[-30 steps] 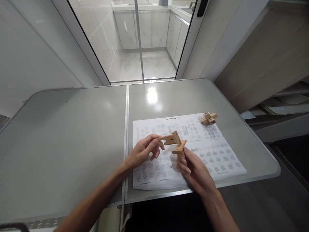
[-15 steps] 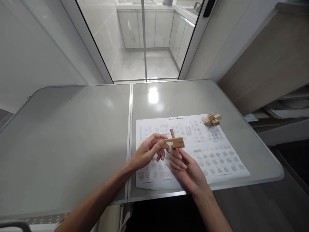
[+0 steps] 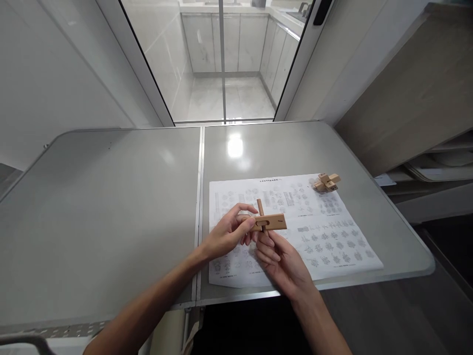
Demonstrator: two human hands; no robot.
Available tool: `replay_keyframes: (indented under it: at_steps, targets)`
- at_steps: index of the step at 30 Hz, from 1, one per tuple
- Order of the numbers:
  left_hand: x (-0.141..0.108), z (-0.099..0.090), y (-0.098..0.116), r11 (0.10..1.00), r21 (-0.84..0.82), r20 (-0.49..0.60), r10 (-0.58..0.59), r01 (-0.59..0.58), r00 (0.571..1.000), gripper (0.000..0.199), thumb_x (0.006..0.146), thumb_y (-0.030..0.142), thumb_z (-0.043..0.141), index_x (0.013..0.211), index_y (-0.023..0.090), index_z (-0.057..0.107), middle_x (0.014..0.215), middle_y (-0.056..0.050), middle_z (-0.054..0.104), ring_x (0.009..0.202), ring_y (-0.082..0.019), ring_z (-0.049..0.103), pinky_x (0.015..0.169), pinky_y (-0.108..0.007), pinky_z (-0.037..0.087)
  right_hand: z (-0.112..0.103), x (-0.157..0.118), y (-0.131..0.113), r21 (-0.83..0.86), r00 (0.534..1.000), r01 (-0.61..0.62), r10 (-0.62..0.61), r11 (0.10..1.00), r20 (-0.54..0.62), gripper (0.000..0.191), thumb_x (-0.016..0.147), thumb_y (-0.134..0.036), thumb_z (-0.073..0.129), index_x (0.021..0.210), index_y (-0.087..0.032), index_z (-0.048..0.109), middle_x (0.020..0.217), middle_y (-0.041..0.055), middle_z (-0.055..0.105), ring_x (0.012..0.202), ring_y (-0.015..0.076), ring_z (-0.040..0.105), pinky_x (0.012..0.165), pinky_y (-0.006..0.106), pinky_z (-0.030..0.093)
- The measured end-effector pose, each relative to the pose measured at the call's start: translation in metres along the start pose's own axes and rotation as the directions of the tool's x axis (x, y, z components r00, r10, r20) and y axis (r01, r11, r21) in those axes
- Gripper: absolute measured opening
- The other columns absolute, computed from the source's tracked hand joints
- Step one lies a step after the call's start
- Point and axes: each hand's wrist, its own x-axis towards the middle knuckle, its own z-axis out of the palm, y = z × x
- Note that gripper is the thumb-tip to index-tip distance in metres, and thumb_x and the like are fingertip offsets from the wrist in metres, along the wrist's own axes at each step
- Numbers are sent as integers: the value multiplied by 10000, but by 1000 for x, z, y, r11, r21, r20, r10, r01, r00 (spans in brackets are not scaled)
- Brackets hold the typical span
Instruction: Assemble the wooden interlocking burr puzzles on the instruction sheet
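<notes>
Over the printed sheet, my left hand [image 3: 227,234] pinches the left part of a flat wooden puzzle piece [image 3: 278,222], which lies level and has a dark mark near its right end. A second wooden puzzle piece [image 3: 260,207], slim like a stick, crosses it nearly upright at the slotted middle. My right hand [image 3: 286,266] grips the lower end of this slim piece from below, fingers curled. Whether the slim piece sits inside the slot or only against it, I cannot tell. Fingers hide the left end of the flat piece.
An assembled wooden burr puzzle [image 3: 325,183] stands on the far right corner of the paper sheet [image 3: 251,186], which is printed with small diagrams. The sheet lies on the right half of a grey folding table [image 3: 121,207]. Beyond the table's far edge is a glass door [image 3: 207,93].
My right hand has shifted slightly left with the slim piece, which now crosses at the flat piece's slot rather than nearer its right end. The gap seen in the flat piece looks smaller.
</notes>
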Motion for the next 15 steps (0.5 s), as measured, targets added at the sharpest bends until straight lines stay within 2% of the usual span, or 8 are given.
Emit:
replay_keyframes:
  at_steps: [7,11,15]
  targets:
    - [1,0,-4,998,63,-21,-30,32,999,428,1064,578,566,1247,201,480,723,48,577,620,-114,521,614,-256,438,-2,-1,4,-47,1000,11,-10,999,22,300,926,-387,852,877,-179,641,712,-79,358,512,49,147,454,152,297]
    - [0,0,-5,996,86,8,-35,34,999,438,1080,593,518,1273,204,461,745,42,580,645,-124,517,642,-269,436,-4,-4,4,-81,999,21,-17,996,39,253,976,-384,793,910,-177,663,698,-74,362,513,56,159,472,171,294]
    - [-2,-2,-3,993,109,80,-52,43,995,413,1097,576,486,1283,214,416,725,71,518,623,-115,456,628,-261,394,-7,-9,5,-162,998,47,-41,986,42,303,1000,-435,766,891,-181,643,681,-74,399,507,55,159,478,195,258]
